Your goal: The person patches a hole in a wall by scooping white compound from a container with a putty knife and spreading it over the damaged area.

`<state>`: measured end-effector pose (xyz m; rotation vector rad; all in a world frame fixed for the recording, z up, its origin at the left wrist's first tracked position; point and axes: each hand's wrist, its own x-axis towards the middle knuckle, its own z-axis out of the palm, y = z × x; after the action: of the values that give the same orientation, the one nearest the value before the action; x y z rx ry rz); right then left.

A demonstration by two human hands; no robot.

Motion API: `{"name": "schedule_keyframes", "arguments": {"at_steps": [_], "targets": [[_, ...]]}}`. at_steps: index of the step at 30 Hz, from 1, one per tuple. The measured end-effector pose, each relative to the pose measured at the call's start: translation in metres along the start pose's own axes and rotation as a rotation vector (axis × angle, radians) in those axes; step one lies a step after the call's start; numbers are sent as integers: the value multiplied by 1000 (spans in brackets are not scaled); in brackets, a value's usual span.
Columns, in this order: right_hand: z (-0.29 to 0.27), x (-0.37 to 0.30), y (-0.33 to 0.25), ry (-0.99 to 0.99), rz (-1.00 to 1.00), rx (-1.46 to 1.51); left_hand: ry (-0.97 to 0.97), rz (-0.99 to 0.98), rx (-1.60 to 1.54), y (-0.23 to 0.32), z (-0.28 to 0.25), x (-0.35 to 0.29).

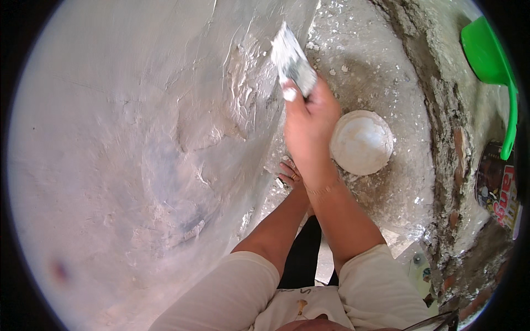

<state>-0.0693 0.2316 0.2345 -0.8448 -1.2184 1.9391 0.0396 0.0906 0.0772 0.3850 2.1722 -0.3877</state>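
Note:
My right hand (313, 124) is closed around a putty knife (292, 62), its blade coated in white paste and tilted up and left, close to the wall. White paste also smears the thumb. Below, partly hidden behind my right wrist, my left hand (289, 172) has its fingers apart, a ring on one of them. It holds nothing that I can see; whether it touches the surface there I cannot tell. The wall (138, 127) on the left carries uneven, streaky white plaster. Just right of my right wrist sits a round, whitish bowl-like container (362, 142).
A rough, crumbling ledge (381, 71) spattered with white bits runs along the right of the wall. Beyond its broken edge are a green plastic dipper (488, 52) with a long handle and a dark printed package (497, 182).

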Motion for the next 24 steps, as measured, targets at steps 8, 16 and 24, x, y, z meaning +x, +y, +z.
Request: {"name": "schedule_keyframes", "arguments": {"at_steps": [8, 16, 24], "targets": [[31, -17, 12, -127, -540, -445, 138, -52, 150, 3, 10, 1], [-5, -32, -2, -84, -96, -4, 201, -109, 225, 3, 11, 2], [21, 13, -3, -43, -505, -332, 238, -122, 283, 16, 13, 3]]}}
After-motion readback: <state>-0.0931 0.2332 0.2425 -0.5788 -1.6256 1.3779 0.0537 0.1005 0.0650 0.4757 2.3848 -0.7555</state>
